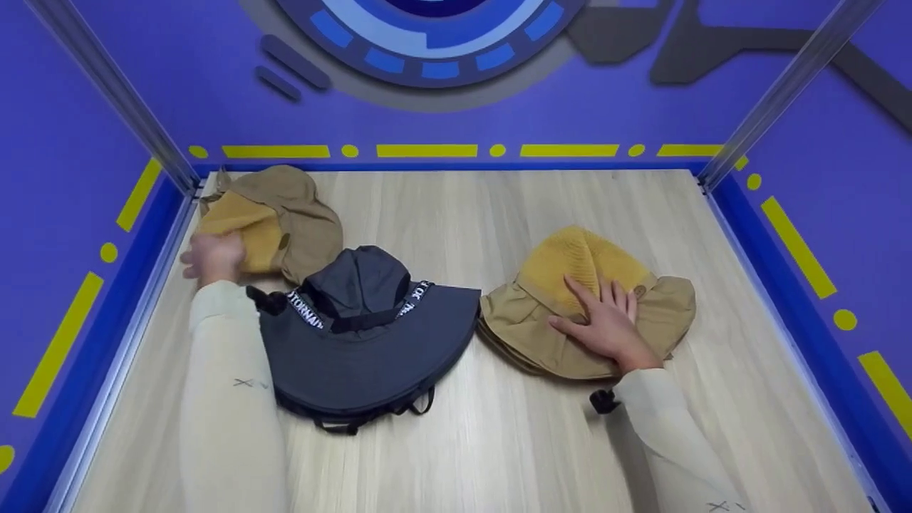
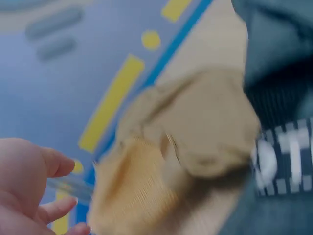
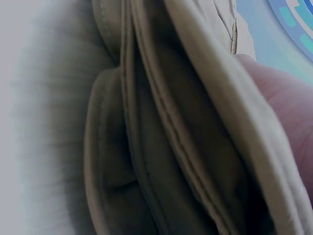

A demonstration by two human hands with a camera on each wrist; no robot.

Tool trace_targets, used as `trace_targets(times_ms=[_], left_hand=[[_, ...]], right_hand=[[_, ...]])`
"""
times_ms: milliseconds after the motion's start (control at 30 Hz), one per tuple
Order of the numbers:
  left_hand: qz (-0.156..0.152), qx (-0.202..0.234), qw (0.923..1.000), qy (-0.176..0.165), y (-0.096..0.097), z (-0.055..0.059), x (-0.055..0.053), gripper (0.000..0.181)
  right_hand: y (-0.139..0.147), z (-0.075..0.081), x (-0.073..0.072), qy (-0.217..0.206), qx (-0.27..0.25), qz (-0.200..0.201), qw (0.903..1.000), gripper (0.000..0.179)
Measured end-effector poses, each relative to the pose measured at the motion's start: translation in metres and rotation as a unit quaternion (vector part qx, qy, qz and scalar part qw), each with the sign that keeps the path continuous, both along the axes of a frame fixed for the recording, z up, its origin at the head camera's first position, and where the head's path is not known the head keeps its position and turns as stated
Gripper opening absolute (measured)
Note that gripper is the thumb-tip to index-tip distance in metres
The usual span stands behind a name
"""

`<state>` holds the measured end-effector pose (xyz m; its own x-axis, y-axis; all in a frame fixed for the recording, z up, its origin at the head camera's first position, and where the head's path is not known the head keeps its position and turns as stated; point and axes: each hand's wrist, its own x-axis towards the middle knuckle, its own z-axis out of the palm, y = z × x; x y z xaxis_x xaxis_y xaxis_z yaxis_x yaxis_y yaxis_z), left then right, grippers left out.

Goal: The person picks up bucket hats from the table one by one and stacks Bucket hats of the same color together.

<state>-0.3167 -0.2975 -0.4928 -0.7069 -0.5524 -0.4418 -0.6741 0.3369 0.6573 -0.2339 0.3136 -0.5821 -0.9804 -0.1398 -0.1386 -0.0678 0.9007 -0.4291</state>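
Note:
A tan sun hat with a yellow ribbed crown [image 1: 258, 221] lies at the back left. My left hand [image 1: 214, 256], blurred, is at its left side; in the left wrist view the fingers [image 2: 61, 164] are spread just beside the yellow fabric. On the right are tan hats with a yellow crown on top [image 1: 581, 260], and my right hand [image 1: 605, 324] rests on the crown and brim with its fingers extended. Several layered brim edges [image 3: 161, 117] show in the right wrist view. Between the hands sits a dark grey wide-brimmed hat [image 1: 370, 363] with white lettering on its band.
The wooden tabletop [image 1: 456, 456] is bordered by blue walls [image 1: 456, 128] with yellow dashes at the back and both sides. Black straps [image 1: 424, 402] stick out under the grey hat's front brim. The grey brim's right tip meets the tan hats.

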Motion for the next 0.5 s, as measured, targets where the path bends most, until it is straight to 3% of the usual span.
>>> trace_targets(times_ms=[100, 167, 367, 500], left_hand=[[0.042, 0.045, 0.9977, -0.027, -0.004, -0.003, 0.008, 0.085], [0.059, 0.086, 0.9942, -0.028, -0.005, -0.006, 0.010, 0.088], [0.112, 0.208, 0.9717, 0.012, -0.011, -0.020, 0.000, 0.083], [0.123, 0.254, 0.9594, 0.003, -0.012, -0.024, -0.005, 0.086]], right_hand=[[-0.001, -0.001, 0.001, 0.001, 0.000, -0.002, 1.0000, 0.091], [-0.002, -0.001, 0.001, 0.002, -0.001, -0.002, 1.0000, 0.091], [-0.002, -0.001, 0.001, 0.006, -0.005, -0.003, 1.0000, 0.091], [-0.002, 0.000, 0.002, 0.001, -0.014, -0.008, 0.9999, 0.091]])
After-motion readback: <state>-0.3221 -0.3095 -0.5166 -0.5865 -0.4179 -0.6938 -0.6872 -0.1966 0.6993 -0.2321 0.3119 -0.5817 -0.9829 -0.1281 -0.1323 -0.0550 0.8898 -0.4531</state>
